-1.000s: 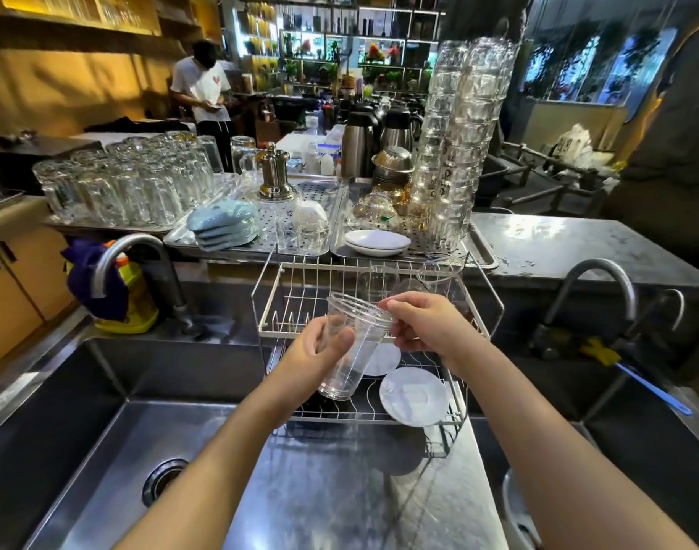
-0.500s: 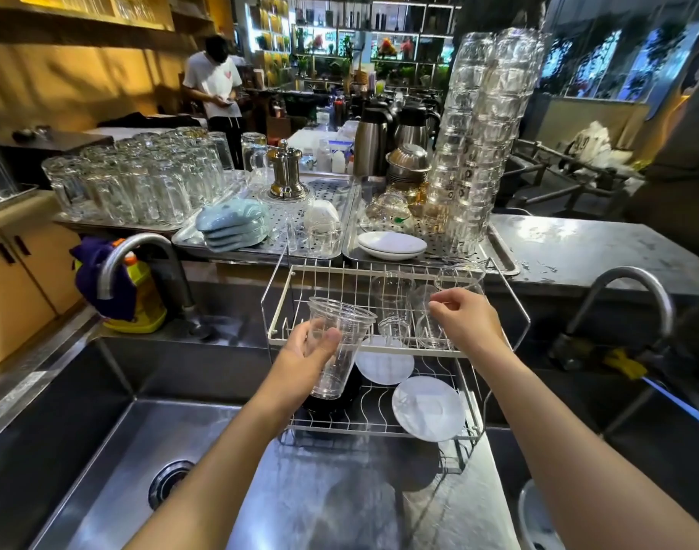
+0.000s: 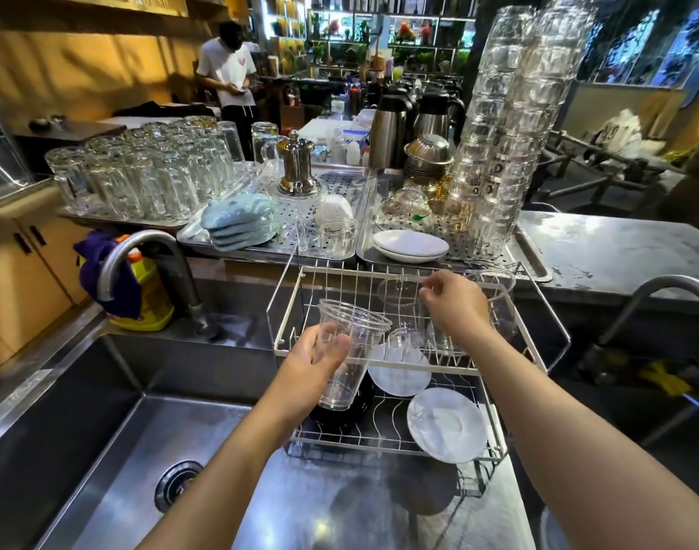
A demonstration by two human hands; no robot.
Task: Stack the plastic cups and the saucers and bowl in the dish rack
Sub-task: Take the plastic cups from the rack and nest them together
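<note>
A white two-tier wire dish rack (image 3: pixel 510 339) stands between two sinks. My left hand (image 3: pixel 314 361) holds a clear plastic cup (image 3: pixel 349 353) upright in front of the rack's near left corner. My right hand (image 3: pixel 455 307) reaches over the upper tier and pinches the rim of a second clear plastic cup (image 3: pixel 399 297) standing there. Another clear cup (image 3: pixel 498 295) stands at the tier's right end. Two white saucers (image 3: pixel 447 424) (image 3: pixel 397 371) lean on the lower tier beside a dark bowl (image 3: pixel 341 410), partly hidden behind the held cup.
A steel sink (image 3: pixel 141 450) with a curved tap (image 3: pixel 141 252) lies to the left, a second tap (image 3: pixel 673 287) to the right. Behind the rack, perforated trays hold glasses (image 3: pixel 149 176), blue plates (image 3: pixel 240 224), white saucers (image 3: pixel 409 246) and tall stacks of clear cups (image 3: pixel 510 125). A person stands far back.
My right hand let go of the held cup's rim and moved back over the upper tier to the second cup's rim. My left hand keeps the first cup.
</note>
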